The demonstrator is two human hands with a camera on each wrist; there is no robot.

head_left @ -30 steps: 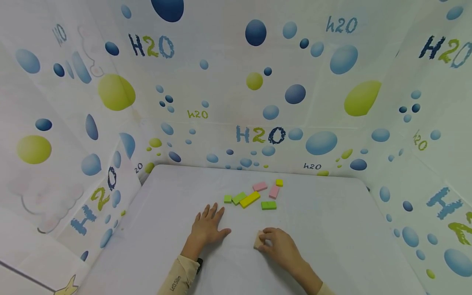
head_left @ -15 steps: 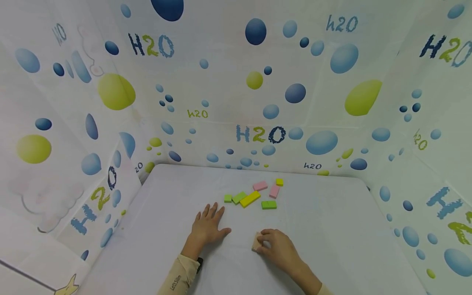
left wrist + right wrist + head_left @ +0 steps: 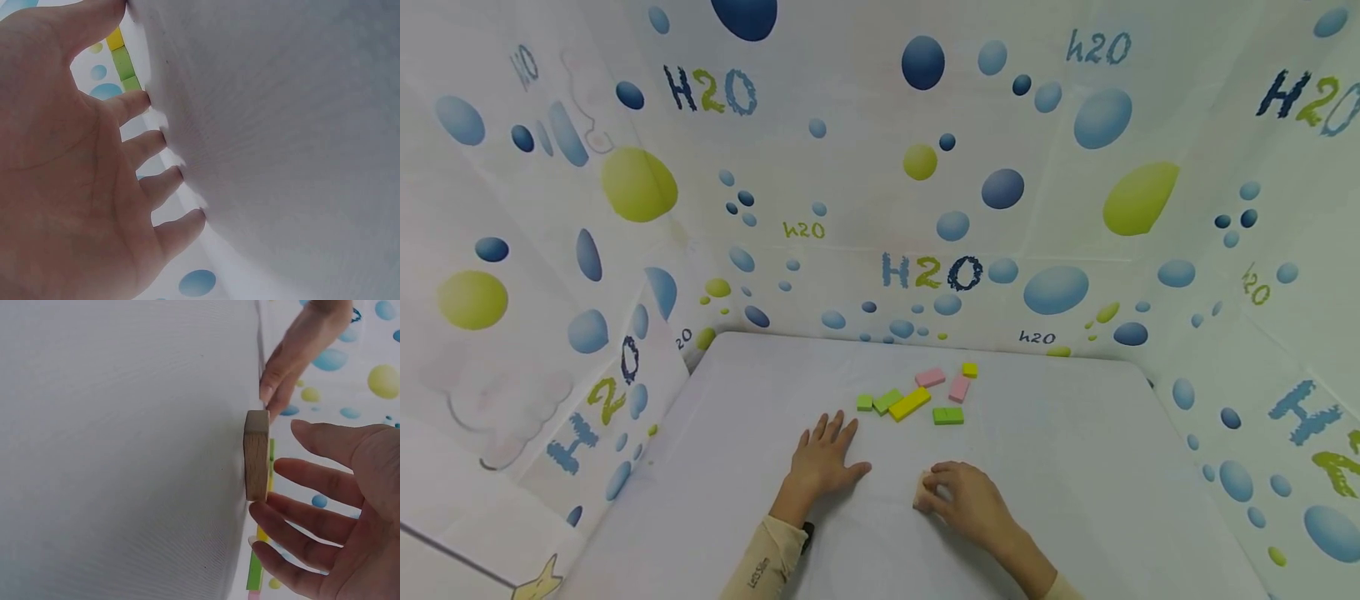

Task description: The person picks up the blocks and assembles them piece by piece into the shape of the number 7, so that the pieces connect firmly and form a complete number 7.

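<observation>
- White sheeting (image 3: 850, 150) printed with blue and lime dots (image 3: 922, 62) and H2O lettering (image 3: 932, 272) rises on three sides of a pale tabletop (image 3: 1052, 450).
- Near the middle of that tabletop lies a plain wooden block (image 3: 256, 459), with its long side facing the right wrist camera.
- Right hand (image 3: 970, 500): it reaches in from the right with its fingers loosely bent about the wooden block. From the wrist, the thumb tip stands apart from the wood; whether another fingertip touches it, I cannot tell.
- Left hand (image 3: 822, 462): it holds nothing, its fingers spread and their tips resting on the tabletop, well apart from the wooden block.
- Beige sleeves (image 3: 765, 557) cover both forearms, and a dark band (image 3: 807, 536) shows at the left wrist.
- Beyond the hands, a small green block (image 3: 865, 403), a longer green block (image 3: 888, 401) and a long yellow block (image 3: 910, 404) sit close together in a row.
- To the right of that row is a green piece (image 3: 948, 416) with a line across it; it could be one block or two.
- Farther back are a pink block (image 3: 930, 377), a second pink block (image 3: 959, 388) and a small yellow block (image 3: 970, 369).
</observation>
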